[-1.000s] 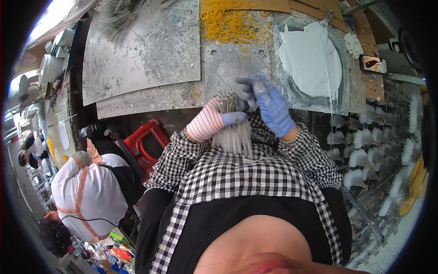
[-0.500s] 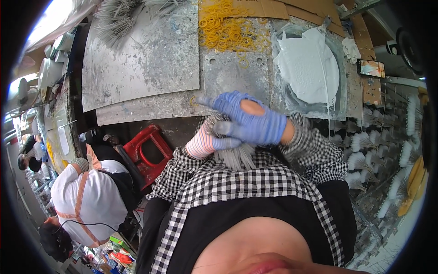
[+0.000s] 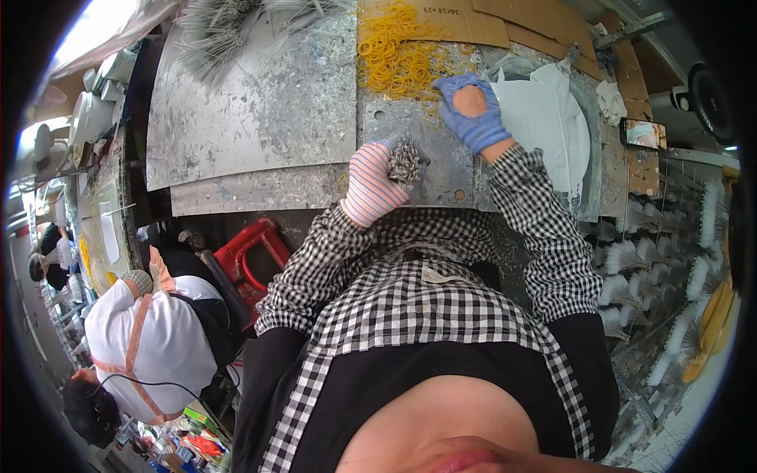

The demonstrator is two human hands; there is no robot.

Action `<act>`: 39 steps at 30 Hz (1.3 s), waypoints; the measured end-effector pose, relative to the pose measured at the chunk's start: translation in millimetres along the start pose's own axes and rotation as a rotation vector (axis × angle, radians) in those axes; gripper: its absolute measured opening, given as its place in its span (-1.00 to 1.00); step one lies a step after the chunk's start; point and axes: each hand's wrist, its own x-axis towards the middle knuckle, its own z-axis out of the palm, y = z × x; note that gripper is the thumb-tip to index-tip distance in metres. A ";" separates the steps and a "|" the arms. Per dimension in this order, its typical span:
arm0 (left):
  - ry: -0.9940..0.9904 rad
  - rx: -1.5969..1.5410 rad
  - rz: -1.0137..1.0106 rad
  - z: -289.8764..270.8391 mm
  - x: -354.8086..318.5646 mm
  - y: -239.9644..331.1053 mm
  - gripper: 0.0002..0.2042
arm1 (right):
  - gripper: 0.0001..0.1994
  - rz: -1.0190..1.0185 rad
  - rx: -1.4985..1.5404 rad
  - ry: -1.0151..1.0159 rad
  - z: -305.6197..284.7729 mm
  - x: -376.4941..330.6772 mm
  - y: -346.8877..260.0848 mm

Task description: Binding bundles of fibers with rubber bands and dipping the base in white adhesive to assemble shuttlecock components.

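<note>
My left hand (image 3: pixel 372 180), in a pink-and-white striped glove, is wrapped round a bundle of thin grey strands (image 3: pixel 406 164), whose ends point up at the table's near edge. My right hand (image 3: pixel 471 112), in a blue glove with a round opening on its back, reaches to the near right edge of a pile of yellow rubber bands (image 3: pixel 398 55). Its fingers are bent together among a few loose bands; what they pinch, if anything, is hidden. Right beside this hand lies a round mass of white paste (image 3: pixel 544 126) on a stained board.
A large metal sheet (image 3: pixel 252 110) covers the table's left part, with loose grey strands (image 3: pixel 211 35) at its far end. Cardboard (image 3: pixel 457 22) lies at the back, and a phone (image 3: pixel 643 134) at the right. A red stool (image 3: pixel 252 256) and another person (image 3: pixel 154 347) are at left; racked white-tipped bundles (image 3: pixel 643 256) at right.
My hands have parted. The left has lifted the strand bundle from my lap to the table edge, turning its ends upward. The right has moved forward and right to the rubber bands.
</note>
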 end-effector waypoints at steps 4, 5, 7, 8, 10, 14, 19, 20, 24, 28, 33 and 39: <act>0.117 -0.631 -0.271 -23.1 -4.4 36.2 -0.75 | -0.75 0.068 0.288 0.047 -51.2 -17.3 -4.1; 0.130 -0.799 -0.330 -29.4 -9.4 40.1 -0.66 | -0.74 0.139 0.398 -0.031 -63.3 -23.3 -5.6; 0.156 -0.975 -0.441 -38.8 -16.4 45.0 -0.70 | -0.76 0.200 0.473 -0.039 -87.8 -35.7 -21.4; 0.182 -1.152 -0.547 -40.4 -21.5 45.4 -0.71 | -0.77 0.262 0.545 -0.044 -96.7 -44.0 -31.3; 0.193 -1.288 -0.649 -30.5 -37.8 48.5 -0.65 | -0.80 0.317 0.841 -0.045 -111.6 -64.1 -65.9; 0.297 -1.319 -0.701 -29.8 -83.4 34.5 -0.63 | -0.80 0.269 1.285 -0.475 -91.5 -101.5 -114.0; 0.353 -1.554 -0.397 -48.7 -141.5 12.7 -0.68 | -0.89 -0.202 0.714 -0.057 -38.3 -87.8 -134.0; 0.363 -1.510 -0.389 -51.3 -148.4 12.6 -0.68 | -0.89 -0.207 0.721 -0.059 -27.3 -79.8 -141.4; 0.373 -1.536 -0.350 -43.5 -154.4 15.7 -0.66 | -0.91 -0.404 0.319 0.147 19.4 -49.0 -169.8; 0.433 -1.554 -0.332 -32.9 -153.2 18.2 -0.66 | -0.89 -0.461 -0.035 0.089 37.5 -33.2 -178.2; 0.442 -1.256 -0.236 -32.6 -134.2 34.5 -0.69 | -0.73 0.017 0.237 -0.129 -21.1 32.4 -87.4; 0.308 -0.851 -0.189 -27.5 -95.2 47.4 -0.76 | -0.67 -0.100 0.356 -0.628 -87.7 -48.5 -28.1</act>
